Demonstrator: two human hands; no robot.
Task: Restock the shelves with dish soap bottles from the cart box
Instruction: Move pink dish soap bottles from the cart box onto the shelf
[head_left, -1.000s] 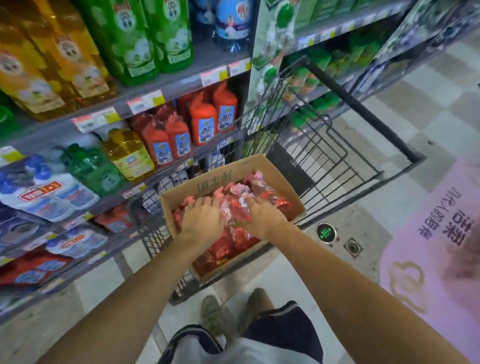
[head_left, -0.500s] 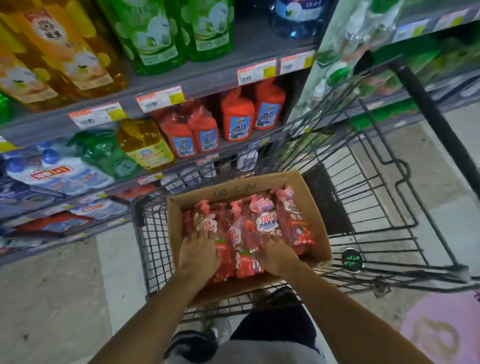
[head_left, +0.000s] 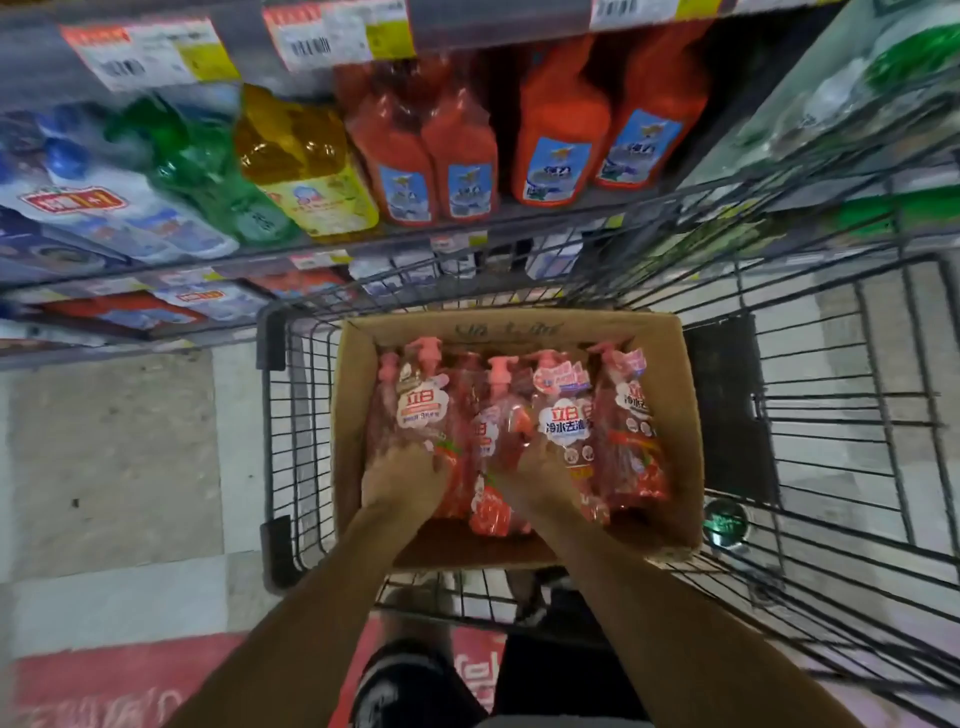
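Head view: box (head_left: 685, 415) sits in the cart (head_left: 291, 447) below the shelf (head_left: 519, 218). Bottles (head_left: 563, 426) lie flat in it, long axes running away from the person, pumps toward the shelf. Left hand (head_left: 402, 480) and right hand (head_left: 537, 480) rest on the near ends, side by side. Fingers hidden among bottles; whether either grip has closed, cannot tell. Judging by this, the lift goes up and forward.

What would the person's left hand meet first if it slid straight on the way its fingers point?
The left hand points up the leftmost pump bottle it rests on, so it would probably reach that bottle's pink pump; depth is unclear.
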